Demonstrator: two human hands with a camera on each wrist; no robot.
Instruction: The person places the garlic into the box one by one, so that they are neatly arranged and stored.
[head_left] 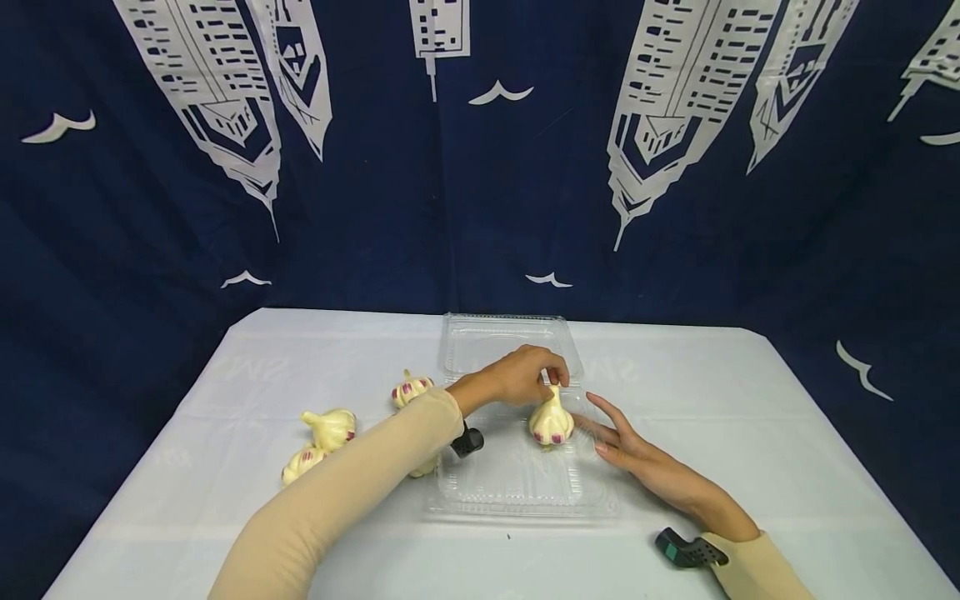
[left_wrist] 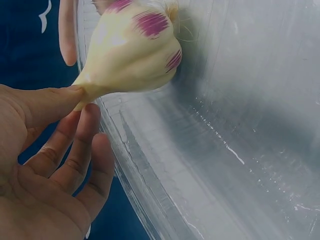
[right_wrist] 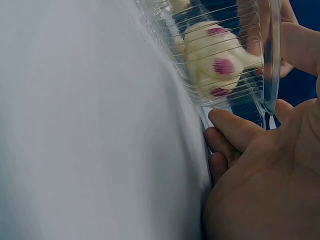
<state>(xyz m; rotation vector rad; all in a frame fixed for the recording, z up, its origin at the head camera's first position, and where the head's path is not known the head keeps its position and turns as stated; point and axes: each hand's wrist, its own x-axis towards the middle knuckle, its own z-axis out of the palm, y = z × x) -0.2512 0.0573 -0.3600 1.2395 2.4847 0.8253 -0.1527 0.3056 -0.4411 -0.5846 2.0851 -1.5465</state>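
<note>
A: What is the left hand (head_left: 525, 377) doing?

B: It is pinching a garlic bulb (head_left: 551, 421) by its stem and holding it over the clear plastic box (head_left: 517, 487), inside the near half. In the left wrist view the thumb is pressing on the thin neck of the bulb while the other fingers are lying loosely curled below it.

A: And the right hand (head_left: 637, 454)?

B: It is lying flat with straight fingers against the right wall of the box, apparently steadying it. It is gripping nothing.

A: How far along is the packing looking?

B: Early, I would judge. This is the only bulb I am seeing in the box. Three more bulbs (head_left: 330, 427) are waiting on the counter (head_left: 750, 417) to the left, and the hinged lid (head_left: 502, 337) is lying open behind.

A: What are the things made of?

B: The bulbs are looking smooth and glossy, cream with purple blotches, round with a tapering neck, possibly plastic copies. The box is thin, see-through and ribbed along its walls. The counter is wearing a pale cloth.
</note>
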